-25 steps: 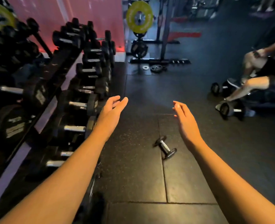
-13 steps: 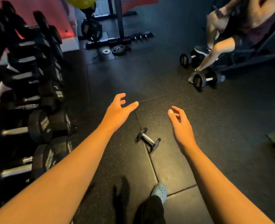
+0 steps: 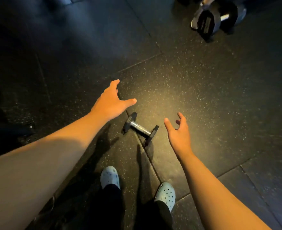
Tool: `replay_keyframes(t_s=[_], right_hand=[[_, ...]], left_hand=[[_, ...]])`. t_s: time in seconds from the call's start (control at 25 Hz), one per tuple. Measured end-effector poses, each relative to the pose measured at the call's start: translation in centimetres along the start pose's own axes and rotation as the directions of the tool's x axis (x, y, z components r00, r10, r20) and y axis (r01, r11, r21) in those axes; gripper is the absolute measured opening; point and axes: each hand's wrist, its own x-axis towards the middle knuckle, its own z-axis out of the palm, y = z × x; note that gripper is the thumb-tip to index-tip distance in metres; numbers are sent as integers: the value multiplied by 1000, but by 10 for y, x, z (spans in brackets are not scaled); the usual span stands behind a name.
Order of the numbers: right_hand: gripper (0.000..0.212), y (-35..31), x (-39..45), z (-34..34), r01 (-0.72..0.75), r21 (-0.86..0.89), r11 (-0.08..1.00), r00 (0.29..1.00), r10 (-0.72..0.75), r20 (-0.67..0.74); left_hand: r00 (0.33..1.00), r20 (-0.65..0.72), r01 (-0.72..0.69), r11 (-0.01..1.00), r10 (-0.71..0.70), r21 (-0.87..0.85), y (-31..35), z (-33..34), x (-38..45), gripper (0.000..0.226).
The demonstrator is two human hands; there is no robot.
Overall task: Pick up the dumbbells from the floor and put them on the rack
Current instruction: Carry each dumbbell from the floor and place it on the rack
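A small dumbbell [image 3: 140, 128] with black hex ends and a chrome handle lies on the black rubber floor, across a tile seam, just in front of my feet. My left hand [image 3: 109, 101] hovers above and to its left, fingers spread, holding nothing. On the dumbbell's right, my right hand [image 3: 178, 131] is open with fingers curled, also apart from it. The rack is out of view.
A larger black dumbbell [image 3: 210, 22] lies on the floor at the top right. My two light blue clogs [image 3: 110, 176] [image 3: 166, 195] stand just behind the small dumbbell. Dark, unclear shapes fill the left edge.
The view has tilted down and closer to the floor; the rack and the seated person have left the frame. Both hands have dropped nearer the small dumbbell, one on each side.
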Motion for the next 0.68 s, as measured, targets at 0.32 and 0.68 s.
replay_keyframes(t_s=[0.32,0.68], right_hand=[[76,161,139,126,-105,-42,994,994,103,-47],[68,211,210,194,-364,-5,931,908,354,-226]], left_hand=[[997,78,-20,988,8,151,-143,140,181,110],[994,38,93,978,-102,184,-213,221,277,78]])
